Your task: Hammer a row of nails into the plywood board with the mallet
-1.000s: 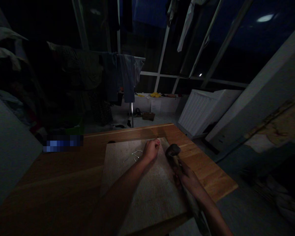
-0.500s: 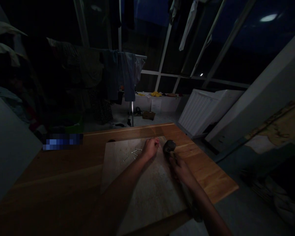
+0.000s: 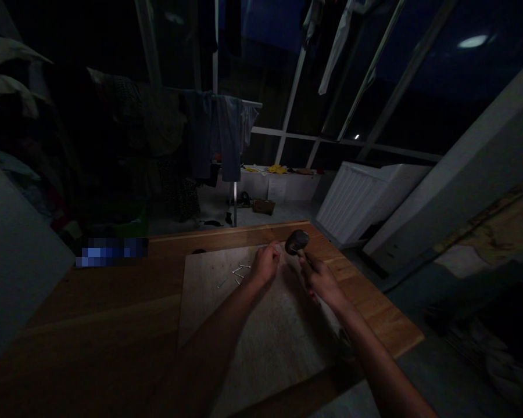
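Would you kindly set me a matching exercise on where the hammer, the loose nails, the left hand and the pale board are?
1 hammer
2 loose nails
3 left hand
4 pale board

A lies on the wooden table
B gripped by the right hand
C scattered on the board, beside the left hand
D fisted near the board's far edge

Pairs: 1-B, 2-C, 3-D, 4-A

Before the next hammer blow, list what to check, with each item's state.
1. Grip of right hand on hammer: ok, closed around the handle.
2. Gap between hammer head and left hand: not ok, head right beside the fingers.
3. Nail pinched in left hand: cannot tell, too dark.
4. Lie of board on table: ok, flat.
5. Place of loose nails: ok, left of the left hand.
6. Light: not ok, very dim.
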`<state>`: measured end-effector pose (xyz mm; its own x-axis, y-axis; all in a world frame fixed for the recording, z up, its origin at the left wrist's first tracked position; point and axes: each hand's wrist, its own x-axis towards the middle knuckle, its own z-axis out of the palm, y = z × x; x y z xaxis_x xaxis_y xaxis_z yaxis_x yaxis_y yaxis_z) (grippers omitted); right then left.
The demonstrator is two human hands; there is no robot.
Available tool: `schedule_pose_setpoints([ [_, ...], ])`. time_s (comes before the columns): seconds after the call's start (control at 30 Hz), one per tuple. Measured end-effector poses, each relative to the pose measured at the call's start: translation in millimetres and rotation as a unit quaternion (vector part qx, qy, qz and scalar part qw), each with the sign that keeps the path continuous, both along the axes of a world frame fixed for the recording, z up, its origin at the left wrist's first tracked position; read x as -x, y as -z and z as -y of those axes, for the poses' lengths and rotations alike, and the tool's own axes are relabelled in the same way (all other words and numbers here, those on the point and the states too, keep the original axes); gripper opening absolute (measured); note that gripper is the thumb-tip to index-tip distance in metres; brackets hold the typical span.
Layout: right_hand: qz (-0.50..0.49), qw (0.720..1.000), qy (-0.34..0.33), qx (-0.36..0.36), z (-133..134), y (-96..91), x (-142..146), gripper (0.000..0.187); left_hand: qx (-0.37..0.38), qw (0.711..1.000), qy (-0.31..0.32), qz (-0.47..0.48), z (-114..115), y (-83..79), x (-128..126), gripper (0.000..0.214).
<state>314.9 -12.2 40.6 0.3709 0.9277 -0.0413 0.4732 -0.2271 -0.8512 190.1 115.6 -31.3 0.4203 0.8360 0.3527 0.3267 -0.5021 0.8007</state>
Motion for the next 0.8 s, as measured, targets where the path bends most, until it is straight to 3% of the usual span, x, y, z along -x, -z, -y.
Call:
schedule_pose_setpoints([
  [0.1, 0.024, 0.999, -0.016, -0.025, -7, -8.0, 5, 0.047, 0.009, 1.000, -0.005, -0.012, 1, -2.2, 0, 0.050],
  [0.33, 0.093, 0.995, -0.032, 0.022, -10, -0.3, 14, 0.042, 0.009, 1.000, -0.019, -0.020, -1, 2.6, -3, 0.065],
  [0.6, 0.083, 0.996, -0.016, 0.008, -9, -4.8, 16, 0.052, 0.016, 1.000, -0.018, -0.019, -2, 4.1, -4, 0.058],
  [0.8, 0.069, 0.997, -0.015, 0.027, -5, 7.2, 17, 0.058, 0.002, 1.000, -0.027, 0.002, -4, 12.1, -5, 0.057],
])
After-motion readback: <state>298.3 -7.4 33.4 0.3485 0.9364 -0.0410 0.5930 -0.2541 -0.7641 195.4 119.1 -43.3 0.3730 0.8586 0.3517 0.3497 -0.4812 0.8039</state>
